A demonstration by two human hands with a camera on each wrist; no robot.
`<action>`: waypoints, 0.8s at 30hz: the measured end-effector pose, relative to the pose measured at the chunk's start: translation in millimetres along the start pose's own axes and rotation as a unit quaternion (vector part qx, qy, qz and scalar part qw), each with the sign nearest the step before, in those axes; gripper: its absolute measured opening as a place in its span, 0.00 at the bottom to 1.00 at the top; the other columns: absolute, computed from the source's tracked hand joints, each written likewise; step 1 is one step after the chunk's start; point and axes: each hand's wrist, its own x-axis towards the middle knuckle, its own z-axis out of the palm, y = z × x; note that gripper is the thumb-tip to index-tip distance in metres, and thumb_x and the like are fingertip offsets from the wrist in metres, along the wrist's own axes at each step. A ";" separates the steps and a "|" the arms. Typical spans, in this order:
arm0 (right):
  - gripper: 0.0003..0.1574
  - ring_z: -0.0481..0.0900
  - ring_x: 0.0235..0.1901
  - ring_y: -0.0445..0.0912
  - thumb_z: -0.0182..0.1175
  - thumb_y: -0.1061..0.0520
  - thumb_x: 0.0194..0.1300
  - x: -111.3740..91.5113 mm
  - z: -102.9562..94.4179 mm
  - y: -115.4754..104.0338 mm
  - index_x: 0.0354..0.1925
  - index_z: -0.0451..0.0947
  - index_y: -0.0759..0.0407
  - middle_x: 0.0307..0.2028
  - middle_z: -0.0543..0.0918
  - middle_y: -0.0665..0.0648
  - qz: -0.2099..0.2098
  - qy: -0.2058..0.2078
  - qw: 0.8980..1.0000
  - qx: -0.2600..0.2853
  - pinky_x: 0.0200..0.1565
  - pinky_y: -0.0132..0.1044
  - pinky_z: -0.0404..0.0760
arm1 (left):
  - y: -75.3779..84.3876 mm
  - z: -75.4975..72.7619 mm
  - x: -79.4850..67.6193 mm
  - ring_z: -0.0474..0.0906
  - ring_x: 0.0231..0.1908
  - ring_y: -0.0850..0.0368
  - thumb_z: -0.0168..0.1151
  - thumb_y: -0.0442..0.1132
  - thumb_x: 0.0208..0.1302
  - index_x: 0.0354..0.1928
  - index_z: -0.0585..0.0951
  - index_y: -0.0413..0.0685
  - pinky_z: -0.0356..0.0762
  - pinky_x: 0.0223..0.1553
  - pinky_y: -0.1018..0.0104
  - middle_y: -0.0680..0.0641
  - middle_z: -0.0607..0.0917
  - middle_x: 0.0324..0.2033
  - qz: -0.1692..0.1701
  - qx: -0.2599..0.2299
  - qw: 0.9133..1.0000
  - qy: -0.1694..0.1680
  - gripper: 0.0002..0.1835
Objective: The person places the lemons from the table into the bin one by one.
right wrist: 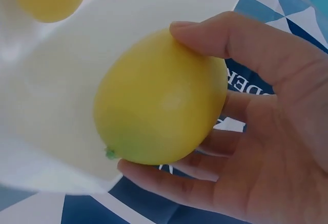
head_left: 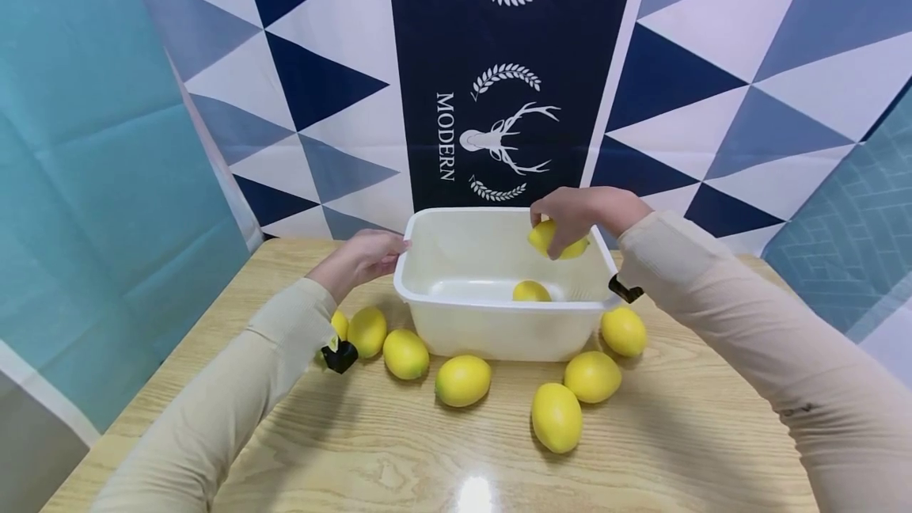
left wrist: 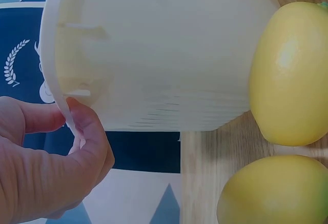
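My left hand [head_left: 370, 254] pinches the left rim of a white plastic basin [head_left: 492, 339]; in the left wrist view the thumb and curled fingers [left wrist: 92, 137] lie on either side of that rim. Over the right part of the basin, my right hand [head_left: 575, 212] grips a yellow lemon [right wrist: 161, 101] with a greenish end, thumb on one side and fingers on the other. Another lemon [head_left: 531, 291] lies inside on the basin floor, its lower part hidden by the front wall.
Several lemons lie on the wooden table [head_left: 399, 450] around the basin: one lemon [head_left: 463, 381] in front, a pair by the front right, one lemon [head_left: 623, 331] at the right side, others near the left wrist. A patterned cloth [head_left: 342, 101] hangs behind.
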 end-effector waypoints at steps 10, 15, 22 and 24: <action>0.30 0.78 0.45 0.52 0.69 0.54 0.57 7.8 2.9 -2.0 0.56 0.71 0.57 0.53 0.77 0.61 0.047 -0.040 0.997 0.053 0.48 0.48 0.87 | -2.3 -0.8 0.1 0.71 0.42 0.58 0.51 0.36 0.74 0.65 0.70 0.35 0.73 0.64 0.66 0.48 0.73 0.48 0.009 -0.017 1.000 -0.002 0.21; 0.31 0.79 0.47 0.53 0.70 0.54 0.58 9.5 1.0 -2.5 0.57 0.71 0.58 0.55 0.76 0.62 0.064 -0.052 0.995 0.059 0.50 0.52 0.86 | -1.7 -1.8 0.9 0.70 0.43 0.57 0.51 0.36 0.74 0.65 0.70 0.36 0.73 0.63 0.66 0.47 0.73 0.48 0.008 -0.014 1.000 0.003 0.21; 0.32 0.80 0.51 0.56 0.65 0.54 0.63 7.1 1.0 -3.3 0.62 0.68 0.61 0.61 0.73 0.65 0.080 -0.071 0.992 0.071 0.50 0.51 0.86 | -2.0 -1.6 1.8 0.68 0.36 0.59 0.51 0.35 0.74 0.61 0.72 0.35 0.72 0.46 0.72 0.49 0.71 0.38 0.014 -0.008 1.000 -0.002 0.18; 0.32 0.80 0.52 0.58 0.64 0.54 0.64 4.1 -0.4 -2.0 0.63 0.68 0.61 0.64 0.71 0.67 0.076 -0.066 0.993 0.068 0.49 0.50 0.87 | -1.7 -0.8 2.4 0.68 0.37 0.59 0.51 0.36 0.74 0.61 0.72 0.36 0.74 0.49 0.71 0.50 0.72 0.38 0.014 -0.008 1.000 -0.001 0.18</action>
